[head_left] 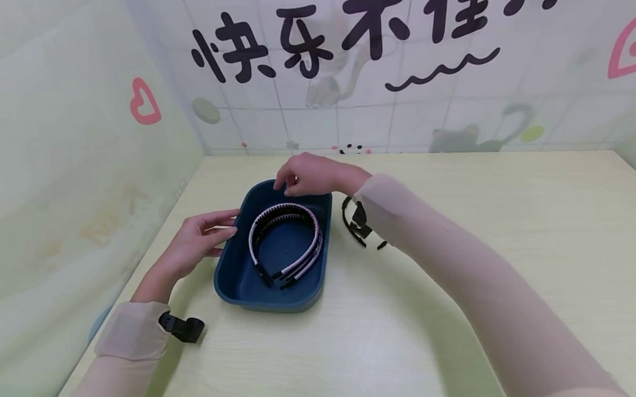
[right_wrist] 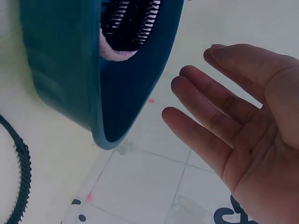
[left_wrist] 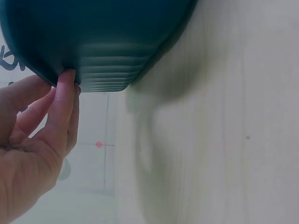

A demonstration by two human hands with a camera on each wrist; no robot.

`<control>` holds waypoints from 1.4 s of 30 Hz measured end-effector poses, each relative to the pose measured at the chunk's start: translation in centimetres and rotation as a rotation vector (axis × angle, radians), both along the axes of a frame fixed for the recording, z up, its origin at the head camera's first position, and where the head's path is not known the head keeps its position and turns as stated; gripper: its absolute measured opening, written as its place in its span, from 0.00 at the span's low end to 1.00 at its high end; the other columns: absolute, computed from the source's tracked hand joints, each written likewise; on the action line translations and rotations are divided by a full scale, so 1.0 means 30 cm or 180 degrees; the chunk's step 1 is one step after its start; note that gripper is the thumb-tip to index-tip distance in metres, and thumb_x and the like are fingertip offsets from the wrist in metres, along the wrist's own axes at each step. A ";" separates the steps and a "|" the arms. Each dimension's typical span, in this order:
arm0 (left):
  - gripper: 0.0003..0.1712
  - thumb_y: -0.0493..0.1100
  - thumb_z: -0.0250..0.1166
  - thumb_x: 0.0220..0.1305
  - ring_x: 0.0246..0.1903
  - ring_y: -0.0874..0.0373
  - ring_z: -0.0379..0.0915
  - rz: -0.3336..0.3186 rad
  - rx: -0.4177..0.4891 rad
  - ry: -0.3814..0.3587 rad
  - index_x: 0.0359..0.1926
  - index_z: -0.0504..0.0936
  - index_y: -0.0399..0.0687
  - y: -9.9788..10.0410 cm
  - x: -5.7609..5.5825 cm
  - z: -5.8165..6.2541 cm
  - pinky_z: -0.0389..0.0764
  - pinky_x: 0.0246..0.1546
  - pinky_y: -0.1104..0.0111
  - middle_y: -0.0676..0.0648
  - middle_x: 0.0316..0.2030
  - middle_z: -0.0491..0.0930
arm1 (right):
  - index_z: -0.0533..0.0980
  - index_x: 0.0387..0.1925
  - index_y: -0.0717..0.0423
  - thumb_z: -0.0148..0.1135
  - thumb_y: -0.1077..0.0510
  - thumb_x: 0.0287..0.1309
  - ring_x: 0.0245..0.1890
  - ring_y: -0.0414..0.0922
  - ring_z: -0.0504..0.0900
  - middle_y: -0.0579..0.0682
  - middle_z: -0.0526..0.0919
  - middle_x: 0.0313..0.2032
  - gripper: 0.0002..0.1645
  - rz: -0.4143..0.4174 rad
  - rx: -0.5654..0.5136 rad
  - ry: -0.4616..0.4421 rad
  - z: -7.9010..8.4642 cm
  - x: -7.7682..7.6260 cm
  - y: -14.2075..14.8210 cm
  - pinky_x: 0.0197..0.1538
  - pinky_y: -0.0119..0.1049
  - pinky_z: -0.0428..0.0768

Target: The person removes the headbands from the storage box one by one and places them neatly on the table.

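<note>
Pinched on the rim, the left hand [head_left: 193,242] holds the near-left side of a deep blue bin [head_left: 295,307], and the left wrist view shows fingertips laid on the bin's outside wall. Just below that hand, a pale left sleeve [head_left: 130,333] ends in a fold, and a small black camera [head_left: 184,329] sticks out from it. Next to the right comes the bin, which sits flat on a light wood table [head_left: 508,215]. Inside it lie some headbands [head_left: 282,206], bunched up like rings, with pale outsides, black combs and black tips; they overlap too much to count. Over the far end of the bin is the right hand [head_left: 319,174], gripping nothing. Its fingers are loose and a little bent, and the right wrist view shows its palm bare, with the fingertips near the bin but apart from it. To the right of the bin, 1 black headband [right_wrist: 23,170] with little teeth lies on the table, partly hidden from the head view by the right arm. Then comes the pale right sleeve [head_left: 457,264], long and slanting. Along the back wall, from left to right, are big black letters [head_left: 244,49], a wavy line [head_left: 442,70] and a grey cat picture [head_left: 455,140].
</note>
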State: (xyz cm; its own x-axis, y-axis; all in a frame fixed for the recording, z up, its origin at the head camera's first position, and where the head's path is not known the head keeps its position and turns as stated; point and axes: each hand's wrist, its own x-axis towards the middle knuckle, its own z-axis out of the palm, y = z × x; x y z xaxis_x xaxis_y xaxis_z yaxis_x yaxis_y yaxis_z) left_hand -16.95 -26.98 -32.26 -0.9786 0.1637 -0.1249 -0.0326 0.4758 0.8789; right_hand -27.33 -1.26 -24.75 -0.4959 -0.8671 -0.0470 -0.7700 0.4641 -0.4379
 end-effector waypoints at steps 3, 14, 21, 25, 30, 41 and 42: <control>0.31 0.50 0.60 0.63 0.47 0.59 0.71 -0.0007 -0.0007 -0.0007 0.65 0.66 0.47 0.000 -0.001 0.001 0.78 0.36 0.66 0.39 0.54 0.69 | 0.76 0.51 0.59 0.54 0.62 0.61 0.43 0.42 0.74 0.51 0.78 0.46 0.17 0.0019 -0.0010 -0.0014 -0.001 0.000 -0.016 0.48 0.33 0.71; 0.31 0.50 0.60 0.62 0.50 0.54 0.69 0.0005 0.0008 -0.0049 0.65 0.65 0.48 -0.005 -0.002 -0.002 0.78 0.37 0.65 0.39 0.56 0.68 | 0.76 0.51 0.59 0.54 0.62 0.61 0.42 0.41 0.75 0.50 0.79 0.46 0.17 0.0044 0.0049 -0.0108 -0.018 -0.002 -0.073 0.48 0.32 0.70; 0.32 0.50 0.60 0.62 0.48 0.59 0.71 -0.0012 0.0034 -0.0022 0.65 0.65 0.47 -0.004 -0.001 -0.001 0.78 0.36 0.65 0.39 0.55 0.68 | 0.76 0.52 0.58 0.55 0.62 0.61 0.44 0.41 0.75 0.50 0.78 0.46 0.17 0.0008 0.0141 -0.0212 -0.026 -0.002 -0.103 0.49 0.31 0.70; 0.32 0.50 0.60 0.63 0.46 0.64 0.71 -0.0033 0.0048 0.0008 0.65 0.65 0.45 -0.003 0.000 0.000 0.78 0.35 0.66 0.39 0.55 0.68 | 0.76 0.52 0.59 0.54 0.62 0.61 0.44 0.42 0.74 0.51 0.78 0.46 0.18 -0.0005 0.0185 -0.0259 -0.031 -0.007 -0.116 0.49 0.32 0.71; 0.32 0.49 0.60 0.63 0.47 0.63 0.72 -0.0046 0.0059 0.0009 0.65 0.65 0.46 -0.003 -0.001 0.000 0.78 0.36 0.66 0.39 0.55 0.68 | 0.75 0.53 0.59 0.55 0.62 0.61 0.45 0.42 0.74 0.51 0.78 0.47 0.18 -0.0057 0.0295 -0.0322 -0.035 -0.012 -0.127 0.49 0.32 0.71; 0.31 0.49 0.59 0.63 0.49 0.59 0.71 -0.0060 0.0041 0.0005 0.65 0.65 0.46 -0.002 0.000 0.000 0.78 0.37 0.66 0.39 0.56 0.67 | 0.76 0.52 0.58 0.57 0.63 0.59 0.47 0.42 0.75 0.51 0.78 0.49 0.18 -0.0094 0.0481 -0.0318 -0.046 -0.033 -0.159 0.49 0.31 0.71; 0.31 0.49 0.59 0.63 0.49 0.60 0.71 -0.0060 0.0045 0.0008 0.65 0.65 0.46 -0.002 0.000 0.000 0.78 0.37 0.66 0.39 0.56 0.67 | 0.76 0.52 0.58 0.57 0.63 0.59 0.47 0.42 0.75 0.51 0.78 0.49 0.19 -0.0095 0.0492 -0.0327 -0.049 -0.034 -0.162 0.49 0.31 0.71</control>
